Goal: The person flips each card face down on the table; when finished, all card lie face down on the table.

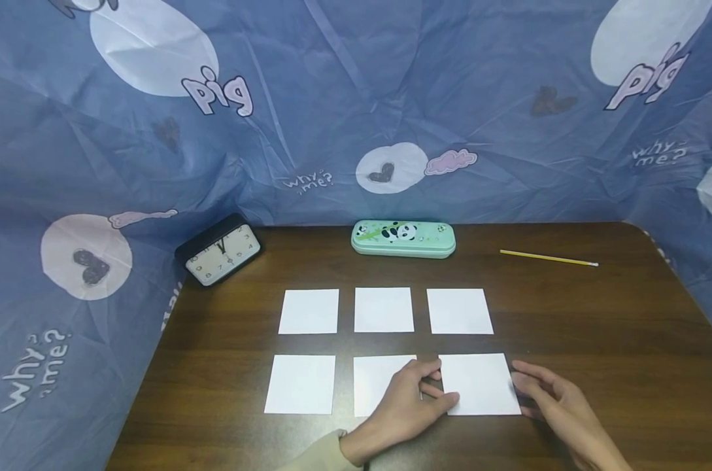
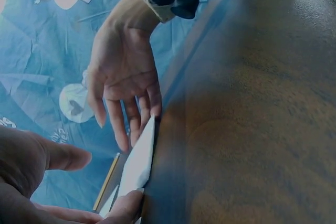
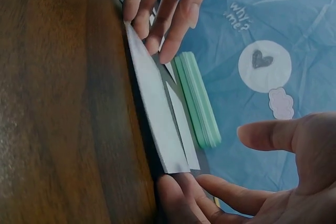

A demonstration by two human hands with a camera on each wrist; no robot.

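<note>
White square cards lie on the brown wooden table in two rows of three. At the front right card (image 1: 479, 384), my left hand (image 1: 404, 402) touches the left edge, its thumb tip over the near corner. This same hand partly covers the front middle card (image 1: 376, 379). Along the opposite edge is my right hand (image 1: 558, 402), fingers extended and fingertips close against the card (image 3: 152, 98). The right wrist view shows its thumb (image 3: 268, 135) held away from the card. Neither hand grips anything.
Behind the cards stands a mint-green panda pencil case (image 1: 403, 239). A black-cased clock (image 1: 220, 252) leans at the back left, and a yellow pencil (image 1: 546, 258) lies at the back right. Blue printed cloth (image 1: 332, 111) hangs around the table (image 1: 614, 327).
</note>
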